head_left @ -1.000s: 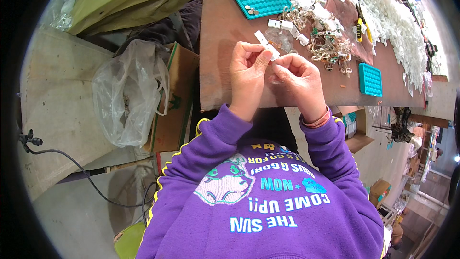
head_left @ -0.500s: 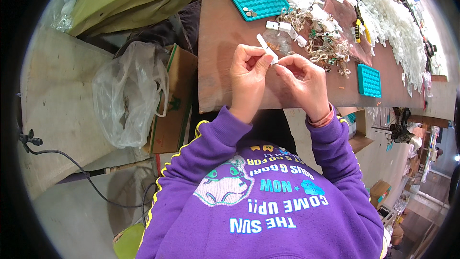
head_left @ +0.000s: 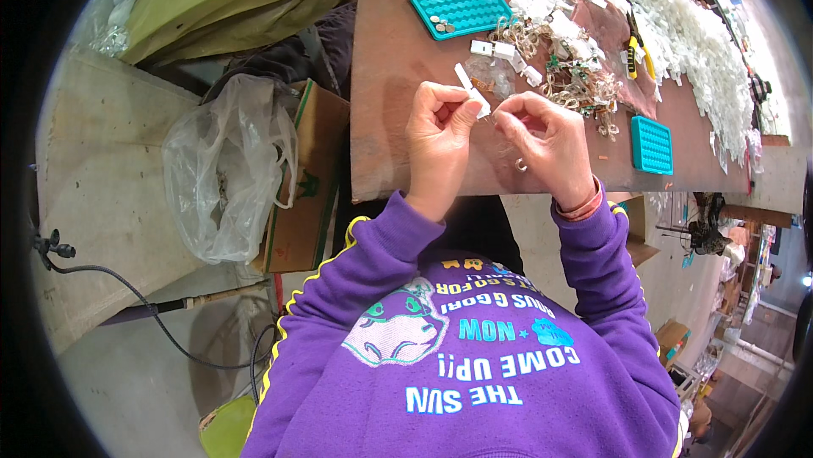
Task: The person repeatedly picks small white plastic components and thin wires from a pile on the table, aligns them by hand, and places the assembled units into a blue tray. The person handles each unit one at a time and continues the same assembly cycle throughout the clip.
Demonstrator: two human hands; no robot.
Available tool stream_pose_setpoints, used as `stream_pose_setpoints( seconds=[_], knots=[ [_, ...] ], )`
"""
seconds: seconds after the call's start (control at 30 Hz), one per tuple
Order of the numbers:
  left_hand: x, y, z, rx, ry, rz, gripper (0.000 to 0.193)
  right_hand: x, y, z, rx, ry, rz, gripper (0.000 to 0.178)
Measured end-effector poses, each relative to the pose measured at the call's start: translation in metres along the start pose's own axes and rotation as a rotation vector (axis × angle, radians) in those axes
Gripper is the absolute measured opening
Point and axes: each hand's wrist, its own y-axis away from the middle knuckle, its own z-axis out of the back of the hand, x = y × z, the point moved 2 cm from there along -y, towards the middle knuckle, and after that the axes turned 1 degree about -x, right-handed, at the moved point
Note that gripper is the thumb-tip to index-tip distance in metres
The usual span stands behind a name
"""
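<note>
At the far left, a black cable [head_left: 157, 314] is seen hanging in front of a pale panel. Next to it, a clear plastic bag [head_left: 233, 179] is set against an open cardboard box [head_left: 306, 195], and above these an olive-green cover [head_left: 246, 1] is bunched. The brown table [head_left: 385, 119] is begun just right of the box.

Over its near part, a narrow white piece [head_left: 475, 97] is pinched between the thumb and forefinger of the left hand [head_left: 440, 140]; it is held tilted, with its upper end leaned leftward and its lower end pointed toward the other hand. Beyond it, a teal tray [head_left: 464, 2] is placed, with a few round metal discs [head_left: 440, 24] gathered in its near left corner. Small white blocks [head_left: 504, 50] are laid in a row before the tray.

The right hand [head_left: 549, 140] is held just beside the white piece, its thumb and forefinger brought close together; whether anything is gripped there cannot be told. Farther right, tangled wires [head_left: 584, 90] are piled, yellow-and-black pliers [head_left: 633, 56] are laid down, and a smaller teal tray [head_left: 651, 145] is set near the edge. Beyond, white pieces [head_left: 677, 35] are heaped.
</note>
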Motion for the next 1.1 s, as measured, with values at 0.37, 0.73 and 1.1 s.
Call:
stream_pose_setpoints(
  seconds=[0.37, 0.73, 1.1],
  knots=[
    [0.000, 0.001, -0.001, 0.015, -0.058, -0.022, 0.013, 0.009, 0.002, -0.003, -0.078, 0.250, 0.235, 0.008],
    [0.005, -0.004, 0.008, 0.003, 0.295, 0.120, 0.010, 0.007, 0.007, -0.021, -0.099, 0.075, 0.173, 0.006],
    [0.002, -0.007, 0.008, 0.049, 0.494, 0.250, 0.006, 0.013, 0.006, -0.026, -0.201, 0.225, 0.443, 0.008]
  ],
)
